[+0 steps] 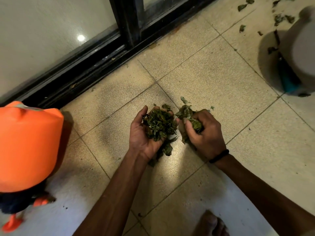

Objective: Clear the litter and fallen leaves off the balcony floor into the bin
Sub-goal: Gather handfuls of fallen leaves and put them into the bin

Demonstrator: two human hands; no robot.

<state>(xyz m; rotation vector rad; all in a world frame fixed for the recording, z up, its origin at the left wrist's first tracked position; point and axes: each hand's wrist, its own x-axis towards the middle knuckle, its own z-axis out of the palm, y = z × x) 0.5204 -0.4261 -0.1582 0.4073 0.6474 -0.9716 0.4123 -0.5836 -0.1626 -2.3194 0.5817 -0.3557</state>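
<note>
1. Our left hand (144, 132) cups a heap of dry leaves (159, 126), palm up, above the floor tiles (213, 79).
2. Our right hand (203, 133) clutches more.
3. Light and crumbly, they probably need scooping from beneath.

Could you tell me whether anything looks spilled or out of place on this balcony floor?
Yes: loose leaves lie scattered across the tiles at the far right, beside the grey pot, uncollected.
</note>
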